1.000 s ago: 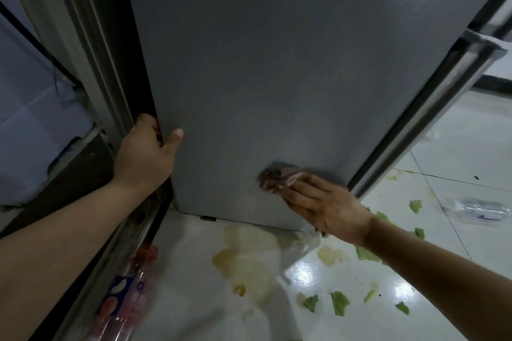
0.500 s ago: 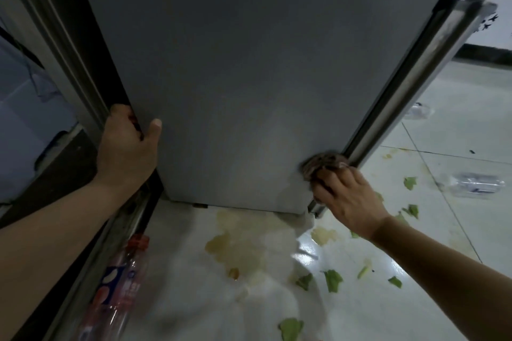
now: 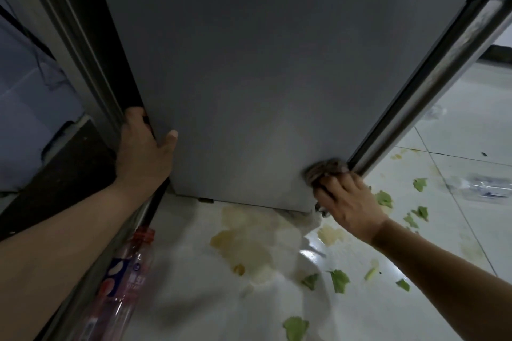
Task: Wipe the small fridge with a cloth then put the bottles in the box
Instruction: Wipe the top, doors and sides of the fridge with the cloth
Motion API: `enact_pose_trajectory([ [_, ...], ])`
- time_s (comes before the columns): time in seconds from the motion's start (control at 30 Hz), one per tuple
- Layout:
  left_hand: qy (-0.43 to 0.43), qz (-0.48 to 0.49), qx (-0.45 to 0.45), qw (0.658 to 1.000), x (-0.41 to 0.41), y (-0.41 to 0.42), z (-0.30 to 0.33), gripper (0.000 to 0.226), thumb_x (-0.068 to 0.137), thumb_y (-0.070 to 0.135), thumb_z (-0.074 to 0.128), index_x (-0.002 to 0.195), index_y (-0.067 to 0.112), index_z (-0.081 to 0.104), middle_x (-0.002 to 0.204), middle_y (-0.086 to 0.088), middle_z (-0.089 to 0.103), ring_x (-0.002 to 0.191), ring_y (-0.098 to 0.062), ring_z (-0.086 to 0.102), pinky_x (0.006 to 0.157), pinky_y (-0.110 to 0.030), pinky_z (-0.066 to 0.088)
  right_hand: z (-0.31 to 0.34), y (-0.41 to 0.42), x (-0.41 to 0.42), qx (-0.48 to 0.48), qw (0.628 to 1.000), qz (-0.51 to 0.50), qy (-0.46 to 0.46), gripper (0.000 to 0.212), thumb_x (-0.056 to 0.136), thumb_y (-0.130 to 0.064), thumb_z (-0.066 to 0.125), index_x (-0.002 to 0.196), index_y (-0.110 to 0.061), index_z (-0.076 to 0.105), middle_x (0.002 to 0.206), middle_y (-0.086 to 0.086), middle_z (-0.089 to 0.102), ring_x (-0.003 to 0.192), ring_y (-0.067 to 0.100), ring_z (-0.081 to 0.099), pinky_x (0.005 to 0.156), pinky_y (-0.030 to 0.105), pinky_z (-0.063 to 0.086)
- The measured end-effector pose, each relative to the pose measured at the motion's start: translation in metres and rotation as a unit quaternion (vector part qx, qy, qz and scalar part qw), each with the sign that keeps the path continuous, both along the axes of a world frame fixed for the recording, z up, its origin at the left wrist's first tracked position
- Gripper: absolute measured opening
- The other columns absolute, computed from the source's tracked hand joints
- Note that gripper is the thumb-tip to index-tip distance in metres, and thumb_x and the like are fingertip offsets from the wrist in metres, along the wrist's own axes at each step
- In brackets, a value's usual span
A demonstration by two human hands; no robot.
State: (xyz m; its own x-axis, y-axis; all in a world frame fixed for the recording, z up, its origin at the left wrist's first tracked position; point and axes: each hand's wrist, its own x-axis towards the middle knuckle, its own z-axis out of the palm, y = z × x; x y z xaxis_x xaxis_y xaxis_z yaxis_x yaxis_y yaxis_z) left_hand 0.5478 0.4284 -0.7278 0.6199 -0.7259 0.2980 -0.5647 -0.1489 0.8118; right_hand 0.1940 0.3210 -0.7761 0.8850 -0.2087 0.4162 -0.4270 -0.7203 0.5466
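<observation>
The step in hand is the wiping of the fridge [image 3: 249, 77]; the bottles are not yet collected. The right hand [image 3: 347, 202] is closed around a bunched brownish cloth [image 3: 327, 169] and presses it on the grey side panel, at the lower right corner, just beside the metal door edge [image 3: 432, 77]. The left hand [image 3: 144, 152] grips the left edge of the panel, with the thumb on the front.

The panel looks matte and mostly clean. One bottle with a red cap [image 3: 119, 285] lies on the floor [image 3: 277, 313] at the lower left, a clear one [image 3: 482, 188] at the right edge. The box is not in view. Next, I judge, the wipe should continue along the bottom edge.
</observation>
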Motion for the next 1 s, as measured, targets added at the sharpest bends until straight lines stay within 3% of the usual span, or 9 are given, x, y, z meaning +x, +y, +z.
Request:
enact_pose_trajectory([
  [0.1, 0.008, -0.001, -0.004, 1.0, 0.001, -0.001, 0.0, 0.044, 0.088, 0.024, 0.059, 0.124, 0.016, 0.036, 0.124, -0.01, 0.054, 0.107, -0.027, 0.058, 0.091, -0.046, 0.05, -0.015, 0.007, 0.005, 0.028, 0.994, -0.021, 0.103, 0.03, 0.07, -0.011, 0.062, 0.1, -0.015, 0.068, 0.097, 0.01, 0.062, 0.085, 0.029, 0.05, 0.073, 0.038, 0.05],
  [0.17, 0.015, -0.004, -0.006, 1.0, 0.002, -0.001, 0.0, 0.043, 0.088, 0.024, 0.06, 0.123, 0.016, 0.036, 0.123, -0.01, 0.054, 0.106, -0.027, 0.058, 0.09, -0.049, 0.051, -0.012, 0.011, 0.009, 0.04, 0.993, -0.015, 0.112, 0.029, 0.081, -0.008, 0.048, 0.098, -0.015, 0.071, 0.095, 0.009, 0.064, 0.084, 0.028, 0.056, 0.071, 0.036, 0.05],
  [0.23, 0.013, -0.007, -0.006, 1.0, 0.003, 0.0, -0.001, 0.043, 0.088, 0.026, 0.06, 0.123, 0.018, 0.036, 0.123, -0.01, 0.053, 0.107, -0.026, 0.057, 0.089, -0.05, 0.051, 0.004, 0.008, 0.008, 0.019, 0.996, 0.013, 0.088, 0.034, 0.087, -0.005, 0.038, 0.099, -0.012, 0.07, 0.099, 0.009, 0.064, 0.087, 0.027, 0.055, 0.077, 0.036, 0.044],
  [0.37, 0.007, 0.003, -0.004, 1.0, 0.005, 0.0, -0.005, 0.045, 0.088, 0.03, 0.059, 0.124, 0.021, 0.034, 0.125, -0.01, 0.051, 0.108, -0.026, 0.055, 0.089, -0.05, 0.051, 0.033, -0.001, 0.007, -0.004, 0.999, 0.011, -0.038, 0.023, 0.089, -0.006, 0.051, 0.11, -0.011, 0.058, 0.115, 0.011, 0.05, 0.095, 0.031, 0.046, 0.082, 0.039, 0.035],
  [0.47, -0.003, 0.004, -0.011, 1.0, 0.004, 0.0, -0.009, 0.046, 0.088, 0.03, 0.059, 0.124, 0.016, 0.034, 0.126, -0.014, 0.049, 0.109, -0.029, 0.055, 0.088, -0.051, 0.05, 0.019, 0.003, 0.017, 0.014, 0.995, -0.007, -0.096, 0.023, 0.087, -0.008, 0.048, 0.108, -0.013, 0.055, 0.112, 0.01, 0.045, 0.09, 0.03, 0.043, 0.079, 0.04, 0.033],
  [0.6, 0.01, 0.007, -0.008, 1.0, 0.003, -0.001, -0.01, 0.046, 0.088, 0.03, 0.059, 0.124, 0.018, 0.033, 0.126, -0.013, 0.049, 0.109, -0.03, 0.055, 0.09, -0.051, 0.049, -0.021, 0.009, 0.029, 0.025, 0.998, 0.029, 0.051, 0.023, 0.086, -0.01, 0.046, 0.096, -0.014, 0.066, 0.1, 0.007, 0.059, 0.086, 0.027, 0.051, 0.079, 0.036, 0.035],
  [0.73, 0.013, 0.005, -0.005, 1.0, 0.002, 0.001, -0.007, 0.047, 0.088, 0.031, 0.059, 0.124, 0.018, 0.033, 0.121, -0.013, 0.051, 0.1, -0.029, 0.058, 0.085, -0.051, 0.051, -0.026, 0.017, 0.038, 0.033, 0.986, 0.03, 0.16, 0.016, 0.078, -0.014, 0.069, 0.093, -0.016, 0.074, 0.101, 0.002, 0.067, 0.091, 0.022, 0.064, 0.085, 0.032, 0.046],
  [0.87, 0.069, 0.034, 0.008, 0.997, 0.005, 0.003, -0.009, 0.051, 0.089, 0.032, 0.058, 0.126, 0.012, 0.031, 0.114, -0.012, 0.053, 0.082, -0.022, 0.06, 0.083, -0.049, 0.052, 0.015, 0.012, 0.059, 0.003, 0.997, 0.069, 0.032, 0.032, 0.096, 0.001, 0.035, 0.107, -0.01, 0.063, 0.113, 0.012, 0.06, 0.1, 0.029, 0.052, 0.089, 0.038, 0.038],
  [1.0, 0.072, 0.0, 0.022, 0.997, 0.006, 0.004, -0.016, 0.038, 0.093, 0.033, 0.052, 0.121, 0.01, 0.04, 0.113, -0.009, 0.058, 0.084, -0.017, 0.058, 0.084, -0.039, 0.051, 0.024, 0.013, 0.091, 0.01, 0.993, 0.071, -0.09, 0.02, 0.092, -0.004, 0.049, 0.106, -0.012, 0.061, 0.118, 0.01, 0.055, 0.099, 0.028, 0.047, 0.081, 0.037, 0.035],
])
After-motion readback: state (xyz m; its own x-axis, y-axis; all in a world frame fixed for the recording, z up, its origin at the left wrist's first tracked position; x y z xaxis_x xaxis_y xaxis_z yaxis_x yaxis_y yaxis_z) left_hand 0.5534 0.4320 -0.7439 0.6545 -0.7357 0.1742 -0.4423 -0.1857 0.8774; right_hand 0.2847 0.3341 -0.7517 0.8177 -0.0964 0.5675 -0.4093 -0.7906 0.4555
